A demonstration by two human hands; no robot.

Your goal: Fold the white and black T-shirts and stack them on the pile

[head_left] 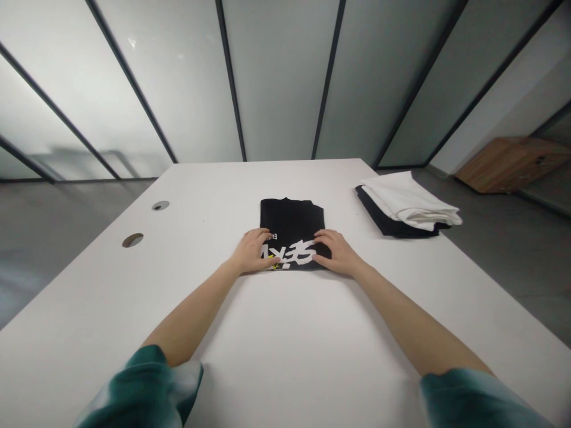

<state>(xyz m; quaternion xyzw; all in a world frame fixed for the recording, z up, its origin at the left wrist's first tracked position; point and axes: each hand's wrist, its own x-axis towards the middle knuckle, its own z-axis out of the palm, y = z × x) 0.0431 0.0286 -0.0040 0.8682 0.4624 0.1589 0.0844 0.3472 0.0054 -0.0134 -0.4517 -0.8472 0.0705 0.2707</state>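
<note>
Head view: camera looks forward and down along a white table, with both forearms reaching out from the bottom of the frame

Folded shirt: folded black T-shirt lies flat near the middle of the white table, its collar end pointing away from the person

Print: white brush-style lettering with a small yellow mark sits along the near part of the shirt and appears upside down from this view

Left hand: left hand rests on the shirt's near left corner, its fingers lying close together and pointing inward, with no visible pinch

Right hand: right hand rests on the near right corner, its fingers lying loosely together and pointing inward, also with no visible pinch

Hands: a strip of the print shows between the fingertips, which stand just apart

Sleeves: green tie-dye sleeves cover both arms at the lower corners of the frame

Stack: folded white garment lies on a black garment near the table's far right edge, well apart from the shirt

Table: two round grommet holes sit near its left edge

Surroundings: frosted glass partition stands beyond the table, grey floor shows on the left, and a wooden cabinet stands at far right
</note>
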